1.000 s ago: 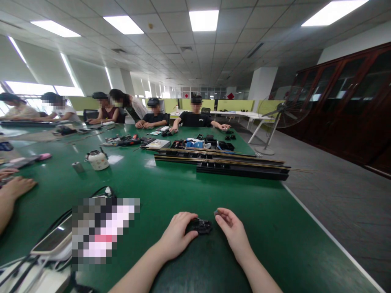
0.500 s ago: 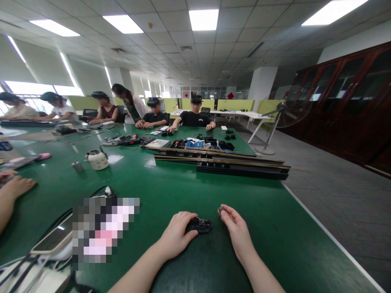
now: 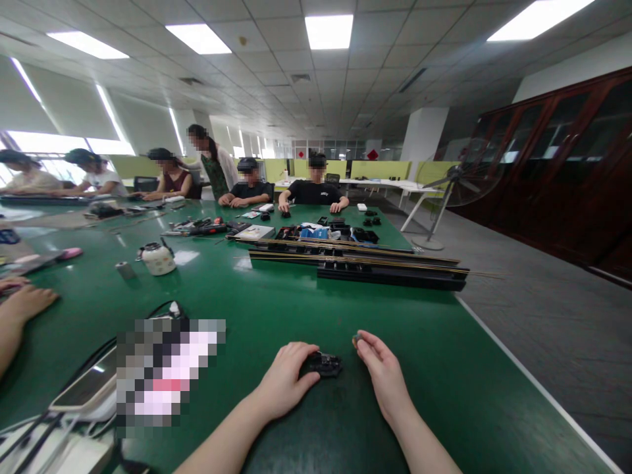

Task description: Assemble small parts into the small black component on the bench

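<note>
My left hand (image 3: 289,374) grips the left end of a small black part (image 3: 326,364) on the green table (image 3: 276,316). The part looks like an open plastic housing with fine detail inside; its left end is hidden by my fingers. To the right of it, my right hand (image 3: 378,362) pinches a tiny greenish piece (image 3: 356,339) between thumb and forefinger. That piece is too small to name. A short gap separates it from the black part.
Long black rails with thin brass-coloured rods (image 3: 390,270) lie across the table ahead. A white patterned jar (image 3: 158,259) and a small grey cylinder (image 3: 125,270) stand ahead to the left. Cables and a phone-like device (image 3: 86,385) lie at left, near another person's hand (image 3: 32,301).
My hands and the things in them stay in place. Across the table, the standing person has straightened up, and a seated person in black has drawn their hands slightly.
</note>
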Demonstrator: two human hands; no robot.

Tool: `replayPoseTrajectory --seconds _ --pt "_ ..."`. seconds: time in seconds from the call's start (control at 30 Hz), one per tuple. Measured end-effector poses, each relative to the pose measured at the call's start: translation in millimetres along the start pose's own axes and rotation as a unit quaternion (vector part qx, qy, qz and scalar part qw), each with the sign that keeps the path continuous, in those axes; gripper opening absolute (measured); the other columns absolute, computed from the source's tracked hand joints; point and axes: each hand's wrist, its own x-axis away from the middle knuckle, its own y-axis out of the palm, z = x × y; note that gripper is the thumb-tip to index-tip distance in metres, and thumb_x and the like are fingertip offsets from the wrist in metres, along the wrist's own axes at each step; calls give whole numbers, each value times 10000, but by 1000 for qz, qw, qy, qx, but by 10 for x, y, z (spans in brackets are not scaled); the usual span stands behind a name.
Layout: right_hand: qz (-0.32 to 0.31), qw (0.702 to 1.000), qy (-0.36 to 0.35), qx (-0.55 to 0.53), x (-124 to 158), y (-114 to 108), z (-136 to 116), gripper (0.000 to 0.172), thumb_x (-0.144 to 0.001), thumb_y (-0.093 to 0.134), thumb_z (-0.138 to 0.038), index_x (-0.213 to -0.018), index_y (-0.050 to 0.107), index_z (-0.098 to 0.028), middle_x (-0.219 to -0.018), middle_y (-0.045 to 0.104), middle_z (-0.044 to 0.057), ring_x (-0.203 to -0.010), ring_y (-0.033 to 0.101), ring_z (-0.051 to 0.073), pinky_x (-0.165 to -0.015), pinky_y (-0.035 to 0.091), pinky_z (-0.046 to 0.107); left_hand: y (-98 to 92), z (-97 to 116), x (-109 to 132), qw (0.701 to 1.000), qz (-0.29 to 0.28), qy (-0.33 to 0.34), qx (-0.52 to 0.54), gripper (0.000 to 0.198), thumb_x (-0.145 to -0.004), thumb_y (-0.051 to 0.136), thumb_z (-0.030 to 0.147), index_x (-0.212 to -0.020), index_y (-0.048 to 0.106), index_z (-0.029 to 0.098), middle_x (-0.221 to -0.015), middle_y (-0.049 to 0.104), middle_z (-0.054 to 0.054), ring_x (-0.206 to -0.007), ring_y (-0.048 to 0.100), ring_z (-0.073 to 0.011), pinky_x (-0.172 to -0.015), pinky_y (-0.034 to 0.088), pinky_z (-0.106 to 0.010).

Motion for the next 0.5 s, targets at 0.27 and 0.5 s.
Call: replayPoseTrajectory --seconds 0.27,0.5 --pt "1 1000 -1 7 9 -4 -10 471 -593 731 -457 -966 623 -190 -958 699 69 -985 623 246 -924 453 386 -2 5 -2 1000 -3 -3 5 383 -774 620 188 -1142 521 227 -1105 587 -57 -1044 506 -246 -928 380 -392" --pt "-1 1000 -4 11 3 4 -17 504 -571 743 -482 -957 610 -186 -958 700 73 -989 624 256 -943 436 408 5 -16 5 1000 2 2 3 372 -787 613 202 -1145 519 230 -1099 589 -55 -1037 511 -245 -921 386 -390"
